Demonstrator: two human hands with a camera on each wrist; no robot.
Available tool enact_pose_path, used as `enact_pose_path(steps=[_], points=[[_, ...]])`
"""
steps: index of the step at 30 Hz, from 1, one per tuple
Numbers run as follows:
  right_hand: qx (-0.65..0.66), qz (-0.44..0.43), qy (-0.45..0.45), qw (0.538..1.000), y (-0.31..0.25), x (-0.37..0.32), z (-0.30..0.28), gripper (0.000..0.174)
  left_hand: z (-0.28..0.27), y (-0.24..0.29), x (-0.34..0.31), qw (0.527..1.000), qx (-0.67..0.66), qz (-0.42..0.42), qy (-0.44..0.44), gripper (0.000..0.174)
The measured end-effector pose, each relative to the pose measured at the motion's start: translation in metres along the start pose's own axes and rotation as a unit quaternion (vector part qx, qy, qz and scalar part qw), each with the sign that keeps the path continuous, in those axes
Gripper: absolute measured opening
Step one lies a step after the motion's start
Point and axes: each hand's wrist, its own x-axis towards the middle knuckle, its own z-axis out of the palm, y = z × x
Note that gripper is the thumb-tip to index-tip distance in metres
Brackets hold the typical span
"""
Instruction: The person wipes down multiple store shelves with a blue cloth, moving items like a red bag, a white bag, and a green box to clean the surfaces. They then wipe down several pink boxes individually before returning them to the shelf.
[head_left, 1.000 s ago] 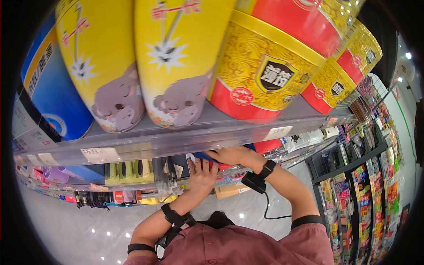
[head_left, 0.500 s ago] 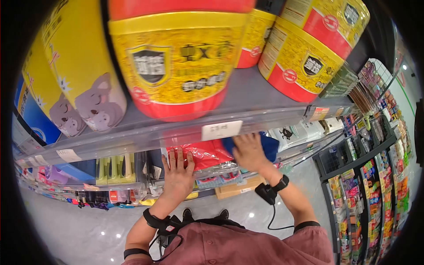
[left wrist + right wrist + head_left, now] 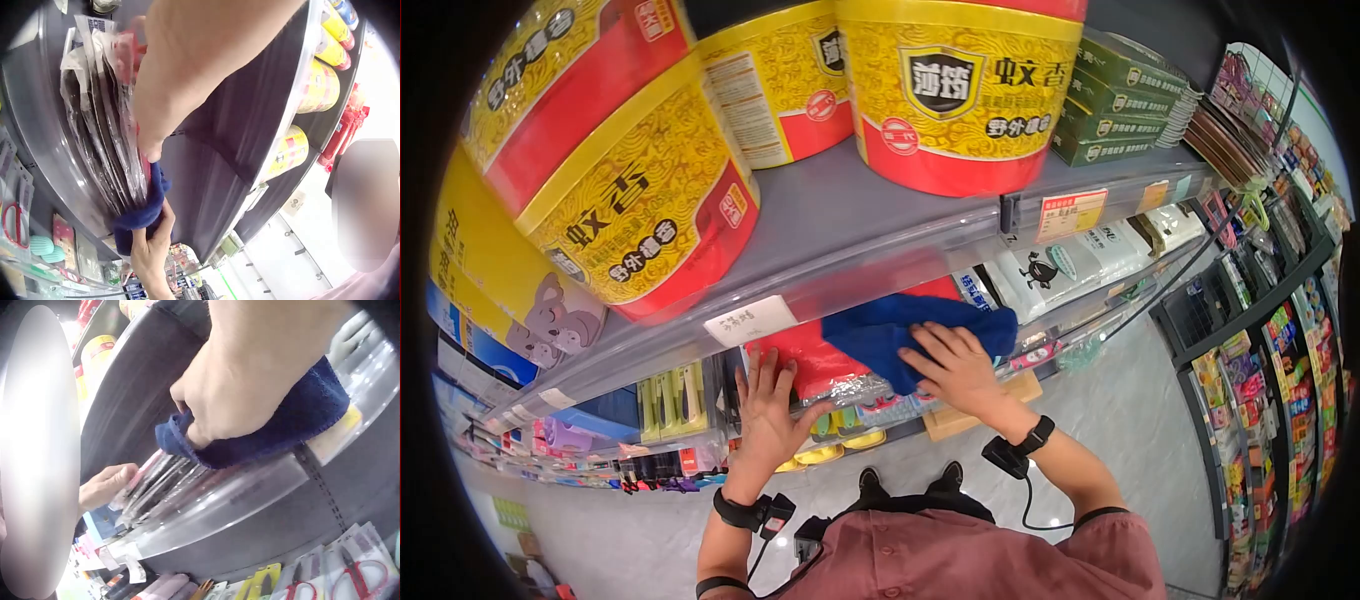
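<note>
My right hand (image 3: 958, 372) holds a dark blue cloth (image 3: 865, 332) on top of a red, clear-wrapped package (image 3: 815, 362) on the lower shelf. In the right wrist view the cloth (image 3: 306, 409) bunches between thumb and fingers and trails out behind the hand. My left hand (image 3: 768, 420) rests on the left end of the red package, its fingers spread out over it. Seen from the left wrist, the red package tops a stack of flat plastic-wrapped packs (image 3: 103, 119), and the cloth (image 3: 140, 215) drapes over the stack's far end.
Close above the hands runs the upper shelf's clear front strip (image 3: 830, 295), with yellow and red tubs (image 3: 955, 100) behind it. White packs (image 3: 1065, 265) lie right of the cloth. Carded scissors (image 3: 359, 575) hang below. A snack rack (image 3: 1250, 430) stands at the right.
My left hand has moved left, onto the red package's end. The right hand brought the blue cloth out over the package, first rightward, then back left. The head view has shifted right along the shelf.
</note>
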Motion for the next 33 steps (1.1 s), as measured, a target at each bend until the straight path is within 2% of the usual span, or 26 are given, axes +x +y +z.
enact_pose_path(steps=[4,5,6,7,8,9,10,11,12,13,15,16,18,19,21,22,23,24,25,26,27,28,29,30,33], points=[[0.017,0.057,0.032,0.998,0.013,-0.029,0.003,0.043,-0.007,0.016,0.016,0.998,0.029,0.027,0.050,0.072],[0.053,0.094,0.068,0.992,0.013,-0.030,-0.002,0.037,-0.009,0.020,0.021,0.998,0.032,0.021,0.048,0.072],[0.088,0.132,0.104,0.982,0.012,-0.031,-0.006,0.030,-0.012,0.024,0.025,0.998,0.026,0.054,0.037,0.075],[0.094,0.131,0.104,0.981,0.009,-0.032,-0.012,0.030,-0.014,0.026,0.029,0.996,0.020,0.088,0.027,0.079],[0.193,0.240,0.133,0.942,0.007,-0.032,-0.019,0.024,-0.013,0.025,0.031,0.994,-0.003,0.105,-0.006,0.072],[0.286,0.344,0.158,0.880,0.006,-0.033,-0.024,0.018,-0.009,0.021,0.031,0.995,-0.001,0.103,-0.007,0.072],[0.287,0.343,0.158,0.880,0.011,-0.037,-0.023,0.018,-0.003,0.016,0.032,0.993,0.006,0.121,-0.012,0.066],[0.425,0.421,0.231,0.768,0.018,-0.043,-0.021,0.019,-0.001,0.014,0.033,0.990,0.013,0.139,-0.017,0.059],[0.535,0.413,0.291,0.677,0.028,-0.047,-0.018,0.023,-0.002,0.015,0.034,0.991,-0.001,0.135,0.008,0.046],[0.628,0.394,0.354,0.570,0.037,-0.051,-0.015,0.028,-0.002,0.014,0.035,0.991,-0.001,0.136,0.009,0.046],[0.721,0.388,0.370,0.438,0.039,-0.053,-0.035,0.033,0.000,0.009,0.039,0.988,-0.069,0.120,0.062,0.035],[0.721,0.387,0.370,0.440,0.037,-0.049,-0.043,0.033,-0.002,0.009,0.042,0.988,-0.070,0.119,0.063,0.035],[0.727,0.427,0.400,0.359,0.032,-0.041,-0.061,0.036,-0.010,0.012,0.048,0.955,-0.277,0.027,0.105,0.024],[0.727,0.427,0.400,0.360,0.027,-0.035,-0.069,0.036,-0.012,0.010,0.050,0.954,-0.278,0.027,0.106,0.024],[0.714,0.388,0.447,0.375,0.015,-0.020,-0.076,0.037,-0.015,0.004,0.053,0.953,-0.262,-0.066,0.135,0.020],[0.713,0.387,0.448,0.376,0.011,-0.016,-0.071,0.037,-0.012,-0.001,0.056,0.936,-0.296,-0.052,0.183,0.020],[0.690,0.338,0.432,0.472,0.007,-0.013,-0.061,0.036,-0.009,-0.004,0.057,0.936,-0.297,-0.050,0.183,0.020],[0.658,0.287,0.412,0.561,0.005,-0.013,-0.054,0.035,-0.005,-0.008,0.058,0.914,-0.326,-0.058,0.235,0.020],[0.484,0.416,0.224,0.736,0.004,-0.016,-0.050,0.032,-0.001,-0.013,0.059,0.888,-0.354,-0.065,0.286,0.021],[0.366,0.321,0.164,0.858,0.000,0.003,-0.047,0.035,0.005,-0.020,0.058,0.850,-0.431,-0.111,0.281,0.022],[0.231,0.212,0.138,0.939,-0.005,0.023,-0.045,0.038,0.008,-0.025,0.058,0.850,-0.432,-0.111,0.281,0.022],[0.185,0.189,0.037,0.964,-0.004,0.025,-0.020,0.040,0.010,-0.029,0.057,0.831,-0.467,-0.115,0.278,0.022],[0.042,0.132,-0.037,0.990,-0.015,0.032,-0.004,0.041,0.010,-0.032,0.056,0.812,-0.501,-0.120,0.274,0.022],[0.008,0.126,-0.016,0.992,-0.030,0.041,0.003,0.040,0.005,-0.030,0.053,0.811,-0.501,-0.119,0.276,0.022],[0.127,-0.009,-0.105,0.986,-0.063,0.070,0.017,0.042,-0.005,-0.024,0.046,0.823,-0.493,-0.157,0.235,0.022]])
